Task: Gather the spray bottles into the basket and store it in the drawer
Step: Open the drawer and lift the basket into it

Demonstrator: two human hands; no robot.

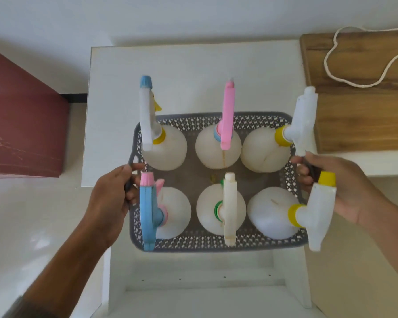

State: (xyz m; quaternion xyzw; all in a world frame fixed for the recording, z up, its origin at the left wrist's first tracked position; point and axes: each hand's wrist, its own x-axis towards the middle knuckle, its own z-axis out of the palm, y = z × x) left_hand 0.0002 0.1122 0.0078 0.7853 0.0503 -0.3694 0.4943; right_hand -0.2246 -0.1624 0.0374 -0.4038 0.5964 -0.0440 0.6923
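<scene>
The gathering step appears complete: six spray bottles [218, 145] are standing upright in the grey perforated basket [216, 245], arranged in two rows of three, and no bottle is showing outside it. The person is now holding the basket by its two short sides. The left hand [112, 203] is gripping the handle on the basket's left edge, fingers curled around it, and the right hand [338, 191] is gripping the handle on the right edge in the same manner. The basket is sitting over the near part of the white worktop [193, 65], with its front edge overhanging the open drawer [205, 283] below; whether the base is touching the worktop or is already lifted clear cannot be determined from this view. The step in hand is judged to be the transfer of the loaded basket to the drawer. The next move is calling for a level, two-handed carry toward the person and downward, keeping the tall trigger heads from tipping, with the basket lined up between the drawer's side walls. The drawer is then requiring closure, which is not yet done.
</scene>
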